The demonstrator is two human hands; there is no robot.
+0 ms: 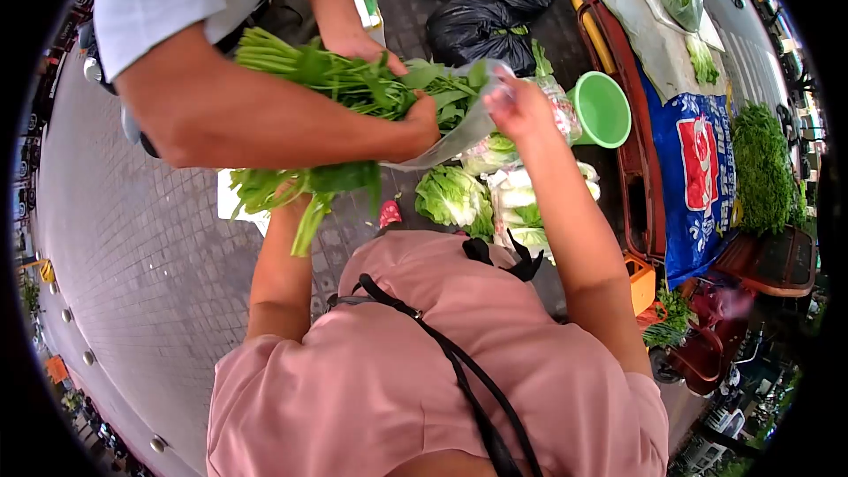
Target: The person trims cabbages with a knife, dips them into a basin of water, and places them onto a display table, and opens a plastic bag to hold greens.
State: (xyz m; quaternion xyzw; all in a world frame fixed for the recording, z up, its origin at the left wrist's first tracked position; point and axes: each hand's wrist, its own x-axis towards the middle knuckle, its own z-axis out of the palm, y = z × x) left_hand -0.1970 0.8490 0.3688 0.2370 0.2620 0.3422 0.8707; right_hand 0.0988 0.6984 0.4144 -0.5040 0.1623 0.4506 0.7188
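Note:
My right hand (521, 109), slightly blurred, pinches the rim of a clear plastic bag (468, 130). A large bunch of leafy green vegetables (305, 66) lies with its leaves in the bag's mouth and its stems toward the left. Another person's two hands (417, 130) grip this bunch from the far side, one forearm crossing over it. Lower down, my left hand (285, 197) is under drooping leaves and stalks (331, 178). Those leaves cover its fingers, so its grip on them cannot be made out.
Lettuce (448, 194) and bagged cabbages (521, 199) lie on the paving before me. Black bags (481, 31) stand beyond. At right are a green bucket (603, 110), a red cart (640, 141), a blue sack (698, 181) and a heap of greens (762, 168).

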